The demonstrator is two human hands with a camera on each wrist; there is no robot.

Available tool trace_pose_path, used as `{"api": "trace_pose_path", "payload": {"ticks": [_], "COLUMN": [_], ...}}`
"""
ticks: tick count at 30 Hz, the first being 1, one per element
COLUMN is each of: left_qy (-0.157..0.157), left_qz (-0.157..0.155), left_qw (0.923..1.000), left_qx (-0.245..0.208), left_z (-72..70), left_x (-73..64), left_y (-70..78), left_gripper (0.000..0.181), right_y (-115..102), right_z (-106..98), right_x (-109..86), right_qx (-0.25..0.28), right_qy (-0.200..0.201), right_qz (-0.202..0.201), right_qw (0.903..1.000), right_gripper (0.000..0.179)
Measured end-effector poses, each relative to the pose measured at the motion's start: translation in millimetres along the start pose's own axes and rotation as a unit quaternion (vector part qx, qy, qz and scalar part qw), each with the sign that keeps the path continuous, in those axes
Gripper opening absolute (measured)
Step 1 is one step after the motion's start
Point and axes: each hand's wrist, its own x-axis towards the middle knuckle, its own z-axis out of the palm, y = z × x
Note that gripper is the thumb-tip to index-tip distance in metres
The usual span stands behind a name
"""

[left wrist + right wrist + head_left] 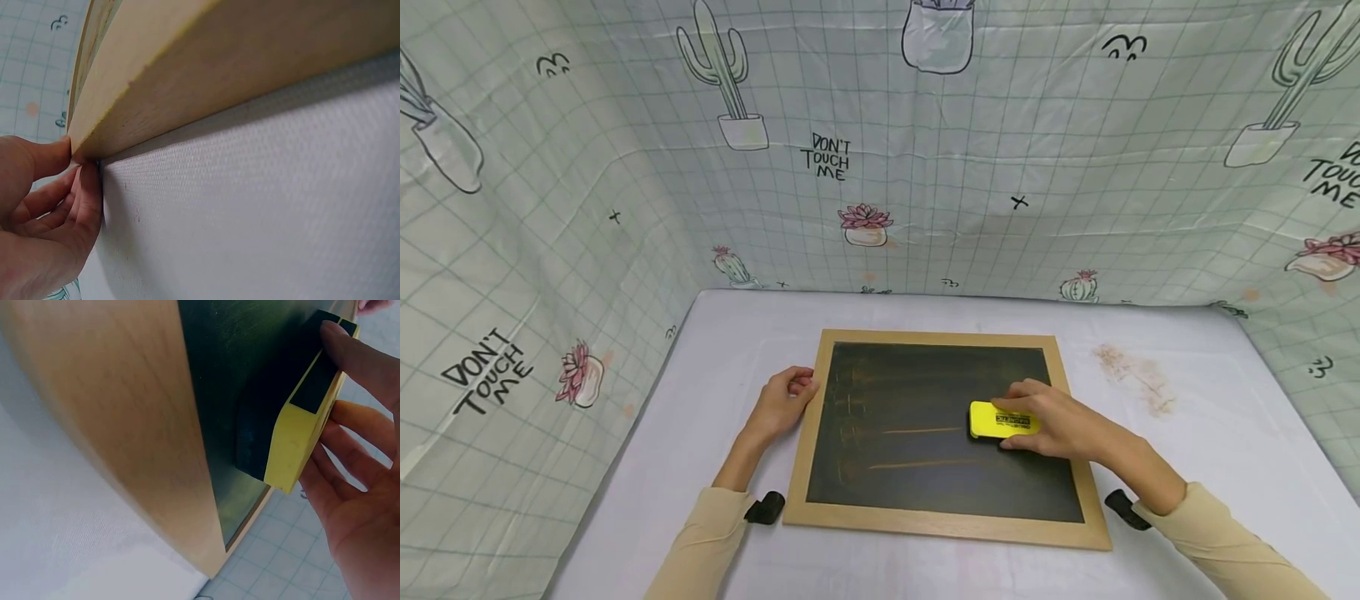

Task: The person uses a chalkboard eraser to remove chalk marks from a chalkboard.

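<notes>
Eraser (987,421), gripped and partly hidden by the right hand (1063,423), reads "MAGNETIC", other print (1013,426) illegible, while the left hand (778,403) pinches the chalkboard frame (806,458).

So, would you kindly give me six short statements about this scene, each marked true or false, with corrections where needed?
1. The right hand holds a yellow-and-black eraser. True.
2. The left hand touches the wooden frame of the chalkboard. True.
3. The eraser lies untouched at the chalkboard's left side. False: it is in the right hand, right of the board's middle in the head view.
4. Orange lines show on the chalkboard, left of the eraser in the head view. True.
5. The wooden frame is painted black. False: it is pale wood.
6. Both hands wear gloves. False: both are bare.
</notes>
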Motion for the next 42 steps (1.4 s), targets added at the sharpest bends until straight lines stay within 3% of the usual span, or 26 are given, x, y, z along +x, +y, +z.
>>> {"api": "trace_pose_path", "payload": {"ticks": [15, 24, 42], "left_qy": [-0.001, -0.002, 0.000], "left_qz": [-0.001, -0.013, -0.011], "left_qw": [1.0000, 0.9999, 0.9999], "left_qx": [-0.001, -0.002, -0.001], "left_z": [0.4, 0.8, 1.0], "left_x": [0.5, 0.9, -0.6], "left_y": [2.4, 0.4, 1.2], "left_gripper": [0.030, 0.031, 0.031], "right_y": [-9, -15, -29], "right_z": [5, 9, 17], "right_x": [11.9, 20.5, 41.7], "right_qx": [-0.009, 0.000, 0.010], "right_qy": [0.008, -0.009, -0.018], "right_qz": [-0.026, -0.023, -0.058], "right_qw": [0.9996, 0.9997, 0.9981], "right_gripper": [0.052, 0.053, 0.054]}}
